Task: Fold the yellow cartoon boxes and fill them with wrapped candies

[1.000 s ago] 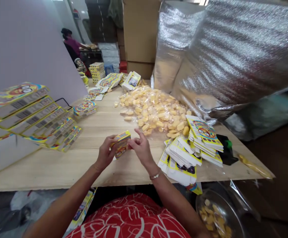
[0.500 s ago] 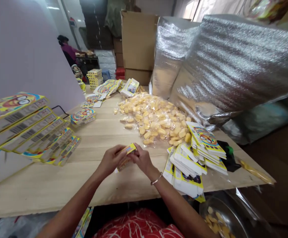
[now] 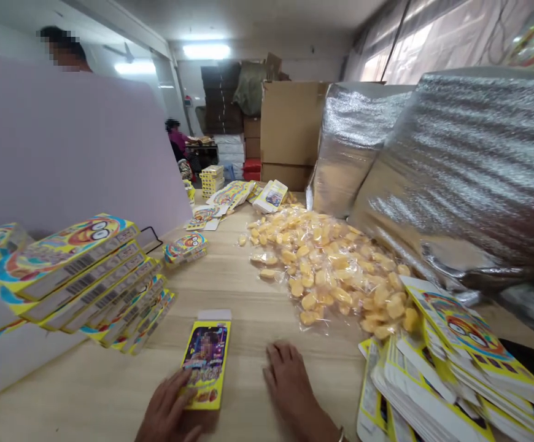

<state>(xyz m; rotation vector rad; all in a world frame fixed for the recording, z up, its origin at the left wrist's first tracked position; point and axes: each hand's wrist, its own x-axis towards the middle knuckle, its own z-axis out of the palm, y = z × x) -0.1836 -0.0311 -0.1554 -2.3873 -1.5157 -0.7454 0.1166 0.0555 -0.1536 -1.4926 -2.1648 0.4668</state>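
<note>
A yellow printed card box lies face up in front of me, its white end flap sticking out at the far end. My left hand is on its lower left side, with the fingers over the edge and the thumb near the bottom end. To the right of the box, my right hand rests on the wooden table with loosely bent fingers and nothing in it. Beyond it lies a heap of yellow pieces in clear wrappers. Flat printed cartons are piled at the right.
Filled-out boxes are stacked at the left, beside a pale upright panel. A single box and more flat cartons lie farther back. Silver foil-wrapped packages and a cardboard carton stand behind the heap. Other people appear at the back.
Both hands have come apart and down nearer to me. The box, held between them before, now lies on the table under my left hand. The view has tilted up and shifted left.
</note>
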